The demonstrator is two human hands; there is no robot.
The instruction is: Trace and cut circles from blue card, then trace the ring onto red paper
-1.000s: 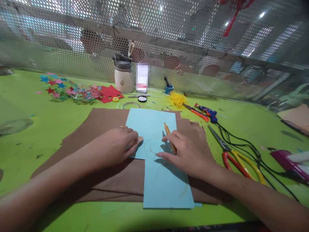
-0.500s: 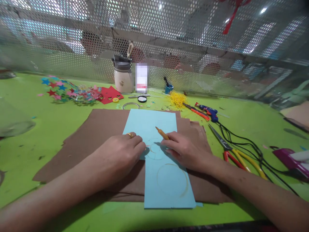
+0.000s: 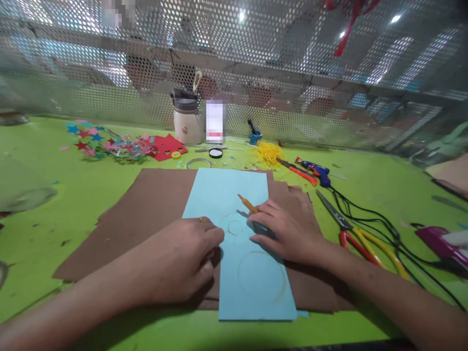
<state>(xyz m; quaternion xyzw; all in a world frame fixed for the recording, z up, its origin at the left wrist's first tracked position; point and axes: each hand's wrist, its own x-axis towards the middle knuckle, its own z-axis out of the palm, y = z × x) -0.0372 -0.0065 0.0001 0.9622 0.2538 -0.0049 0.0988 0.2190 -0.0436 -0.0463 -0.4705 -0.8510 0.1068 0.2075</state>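
Note:
A light blue sheet of paper or card [image 3: 223, 192] lies on layered brown cardboard [image 3: 146, 204]. It carries a large circle outline [image 3: 238, 273] near its bottom and a smaller pair of faint rings [image 3: 229, 228] above. My left hand [image 3: 186, 258] rests at the sheet's left edge, beside the small rings, its fingers curled together; whatever may be in them is hidden. In my right hand [image 3: 280, 229], at the right of the rings, is an orange-yellow pencil [image 3: 247, 203], its tip pointing away from me and to the left, above the paper.
Scissors [image 3: 343, 224], a blue glue gun [image 3: 318, 173] with black cord, and a purple tool [image 3: 438, 243] lie at right. Behind the cardboard are yellow shreds [image 3: 269, 153], a metal ring [image 3: 198, 161], a flask [image 3: 187, 124], a phone [image 3: 214, 122] and star cutouts [image 3: 95, 138].
My left hand has drawn back toward me, away from the small rings, with fingers curling in. My right hand keeps the pencil at nearly the same spot.

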